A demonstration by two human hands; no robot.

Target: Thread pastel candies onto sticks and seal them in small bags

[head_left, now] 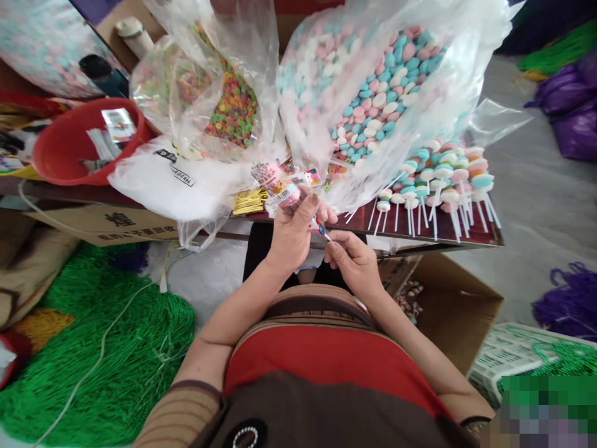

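Note:
My left hand [295, 230] is closed around a wrapped candy lollipop [278, 185] in a clear printed bag with a barcode, its pink top tilted up and to the left. At the bag's lower, gathered end, my right hand [353, 260] pinches with thumb and fingers, close below the left hand. A blue, white and red printed piece shows between the two hands; what exactly the right fingertips grip there is partly hidden. Just left of the lollipop lie yellow twist ties [250, 201]. White printed bags [181, 177] are further left on the table.
Candy lollipops on white sticks [438, 180] line the table's right end. Behind stand big clear bags of pastel candies [373, 106] and colourful ring candies [233, 106]. A red basin [46, 149] is at left. An open carton [457, 305] stands low right; green netting [102, 354] lies low left.

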